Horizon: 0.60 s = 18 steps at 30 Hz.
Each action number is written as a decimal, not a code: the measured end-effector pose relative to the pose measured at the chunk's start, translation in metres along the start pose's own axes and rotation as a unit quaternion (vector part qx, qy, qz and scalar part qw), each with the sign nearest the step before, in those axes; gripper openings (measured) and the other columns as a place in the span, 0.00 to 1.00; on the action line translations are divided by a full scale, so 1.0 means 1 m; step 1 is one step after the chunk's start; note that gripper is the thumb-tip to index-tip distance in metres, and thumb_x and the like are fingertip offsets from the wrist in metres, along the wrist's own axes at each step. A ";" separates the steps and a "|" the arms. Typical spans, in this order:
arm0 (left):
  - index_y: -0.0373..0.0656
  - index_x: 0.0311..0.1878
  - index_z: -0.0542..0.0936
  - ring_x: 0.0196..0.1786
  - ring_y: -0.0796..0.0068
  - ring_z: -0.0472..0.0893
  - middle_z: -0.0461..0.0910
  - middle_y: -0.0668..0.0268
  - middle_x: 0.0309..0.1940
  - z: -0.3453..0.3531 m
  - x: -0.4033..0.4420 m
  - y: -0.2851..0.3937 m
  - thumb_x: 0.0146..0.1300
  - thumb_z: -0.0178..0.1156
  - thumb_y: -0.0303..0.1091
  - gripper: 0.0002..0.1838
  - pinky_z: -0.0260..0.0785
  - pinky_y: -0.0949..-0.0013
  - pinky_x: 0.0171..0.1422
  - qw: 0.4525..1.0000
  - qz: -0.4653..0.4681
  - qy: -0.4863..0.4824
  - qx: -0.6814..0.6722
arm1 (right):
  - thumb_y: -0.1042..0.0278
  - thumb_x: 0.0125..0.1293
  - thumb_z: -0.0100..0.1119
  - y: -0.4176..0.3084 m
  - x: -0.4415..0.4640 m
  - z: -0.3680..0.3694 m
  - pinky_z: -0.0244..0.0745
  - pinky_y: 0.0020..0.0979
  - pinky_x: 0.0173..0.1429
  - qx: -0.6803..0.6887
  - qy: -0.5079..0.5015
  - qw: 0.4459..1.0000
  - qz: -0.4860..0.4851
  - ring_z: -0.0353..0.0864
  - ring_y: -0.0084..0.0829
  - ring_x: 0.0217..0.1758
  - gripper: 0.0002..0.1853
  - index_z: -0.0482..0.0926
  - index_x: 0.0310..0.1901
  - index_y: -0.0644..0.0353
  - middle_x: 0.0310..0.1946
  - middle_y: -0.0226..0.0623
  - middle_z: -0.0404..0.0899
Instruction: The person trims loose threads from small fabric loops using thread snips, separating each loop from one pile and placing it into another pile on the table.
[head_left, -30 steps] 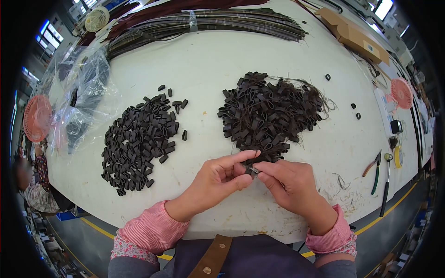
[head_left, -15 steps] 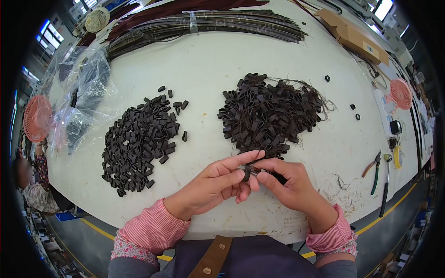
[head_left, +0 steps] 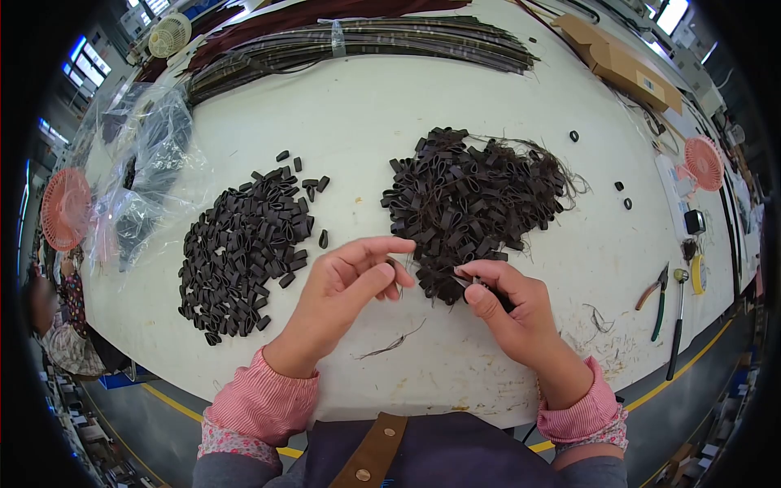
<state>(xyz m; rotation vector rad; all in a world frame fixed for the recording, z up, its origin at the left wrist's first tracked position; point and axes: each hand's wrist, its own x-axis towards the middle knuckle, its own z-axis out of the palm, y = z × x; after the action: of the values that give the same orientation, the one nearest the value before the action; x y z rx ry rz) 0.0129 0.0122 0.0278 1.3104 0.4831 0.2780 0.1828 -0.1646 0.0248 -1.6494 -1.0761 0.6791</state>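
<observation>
My left hand (head_left: 346, 281) is raised over the table, thumb bent against the fingers on a small dark loop (head_left: 393, 263), mostly covered. In my right hand (head_left: 517, 313) is a small tool with a dark handle (head_left: 498, 299) and a thin metal tip; its exact kind is partly hidden. That hand is at the near edge of a heap of dark strap loops with loose threads (head_left: 464, 195). To the left lies another pile of dark loops (head_left: 244, 244), with fewer threads. A strand of loose thread (head_left: 392, 342) rests on the table between my hands.
Pliers (head_left: 657, 301), a hammer-like tool (head_left: 679, 321) and yellow tape (head_left: 698, 275) lie at the right. Long strips (head_left: 382, 42) and a cardboard box (head_left: 618, 65) are at the back. Plastic bags (head_left: 146, 163) and a pink fan (head_left: 67, 209) stand left, near another person.
My hands have drawn apart. The left moved left and up with the loop; the right moved slightly right with its tool. A thread strand now shows on the table.
</observation>
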 end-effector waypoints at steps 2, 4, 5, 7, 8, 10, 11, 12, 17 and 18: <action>0.39 0.55 0.82 0.46 0.76 0.77 0.82 0.63 0.45 -0.009 0.005 -0.008 0.66 0.55 0.22 0.16 0.69 0.71 0.56 0.985 0.098 0.096 0.108 | 0.66 0.72 0.62 0.007 0.000 0.002 0.76 0.25 0.42 0.001 0.013 1.000 -0.015 0.81 0.20 0.35 0.13 0.81 0.54 0.60 0.34 0.32 0.85; 0.43 0.52 0.83 0.52 0.73 0.76 0.80 0.63 0.49 -0.013 0.006 -0.007 0.61 0.57 0.19 0.17 0.67 0.68 0.59 0.844 0.254 0.222 0.417 | 0.62 0.71 0.64 0.008 0.001 0.004 0.76 0.25 0.41 0.013 0.035 0.999 -0.009 0.80 0.20 0.35 0.17 0.79 0.57 0.59 0.34 0.34 0.85; 0.44 0.48 0.83 0.54 0.69 0.75 0.78 0.62 0.49 -0.007 0.004 -0.010 0.58 0.60 0.19 0.15 0.66 0.66 0.58 0.874 0.230 0.195 0.380 | 0.62 0.71 0.64 0.006 0.000 0.005 0.76 0.25 0.41 0.014 0.036 0.999 -0.010 0.80 0.20 0.35 0.17 0.79 0.57 0.59 0.34 0.34 0.85; 0.44 0.47 0.83 0.53 0.67 0.75 0.78 0.62 0.48 0.011 0.005 -0.017 0.58 0.62 0.20 0.14 0.67 0.65 0.58 0.872 0.232 0.138 0.409 | 0.58 0.68 0.68 -0.001 -0.002 0.005 0.78 0.26 0.40 -0.058 0.002 0.998 -0.002 0.84 0.25 0.35 0.23 0.77 0.61 0.56 0.37 0.36 0.86; 0.43 0.46 0.82 0.53 0.66 0.75 0.78 0.62 0.47 0.018 0.005 -0.019 0.58 0.64 0.21 0.13 0.67 0.65 0.58 0.866 0.233 0.081 0.435 | 0.58 0.68 0.68 -0.002 -0.002 0.005 0.78 0.26 0.40 -0.058 0.002 0.998 -0.002 0.84 0.25 0.35 0.23 0.77 0.61 0.56 0.37 0.36 0.86; 0.43 0.46 0.82 0.52 0.64 0.76 0.78 0.62 0.45 0.027 0.007 -0.024 0.57 0.66 0.21 0.13 0.68 0.63 0.58 0.847 0.228 0.062 0.476 | 0.57 0.64 0.71 -0.002 -0.002 0.006 0.80 0.28 0.38 -0.167 -0.052 0.984 -0.010 0.87 0.32 0.35 0.27 0.76 0.63 0.53 0.38 0.38 0.87; 0.43 0.46 0.82 0.51 0.63 0.76 0.78 0.62 0.44 0.028 0.009 -0.027 0.57 0.67 0.22 0.14 0.68 0.62 0.58 0.827 0.224 0.041 0.514 | 0.61 0.61 0.71 0.006 -0.003 0.007 0.80 0.30 0.35 -0.200 -0.044 0.978 -0.045 0.88 0.35 0.34 0.25 0.78 0.60 0.51 0.40 0.38 0.87; 0.43 0.46 0.82 0.51 0.63 0.76 0.78 0.62 0.44 0.026 0.010 -0.030 0.57 0.67 0.22 0.14 0.68 0.62 0.58 0.826 0.226 0.040 0.514 | 0.61 0.61 0.71 0.012 -0.003 0.007 0.80 0.30 0.35 -0.200 -0.042 0.978 -0.046 0.88 0.35 0.34 0.25 0.78 0.60 0.51 0.40 0.38 0.87; 0.39 0.50 0.82 0.34 0.71 0.82 0.84 0.63 0.39 0.014 0.006 -0.036 0.62 0.68 0.26 0.13 0.75 0.71 0.42 0.893 0.183 0.010 0.410 | 0.68 0.57 0.70 0.019 0.001 -0.001 0.76 0.33 0.30 -0.308 0.006 0.947 -0.094 0.84 0.35 0.27 0.19 0.81 0.52 0.50 0.35 0.33 0.86; 0.39 0.50 0.82 0.34 0.71 0.82 0.84 0.63 0.39 0.013 0.005 -0.034 0.62 0.68 0.26 0.13 0.75 0.71 0.42 0.894 0.183 0.010 0.410 | 0.68 0.57 0.70 0.019 0.002 -0.002 0.76 0.33 0.30 -0.308 0.006 0.947 -0.094 0.84 0.35 0.27 0.19 0.81 0.52 0.50 0.35 0.33 0.86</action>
<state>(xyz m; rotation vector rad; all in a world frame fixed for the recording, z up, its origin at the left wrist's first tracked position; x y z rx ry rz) 0.0213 -0.0046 -0.0037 2.2388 0.3734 0.4227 0.1910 -0.1655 0.0079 -2.0269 -1.5155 0.2067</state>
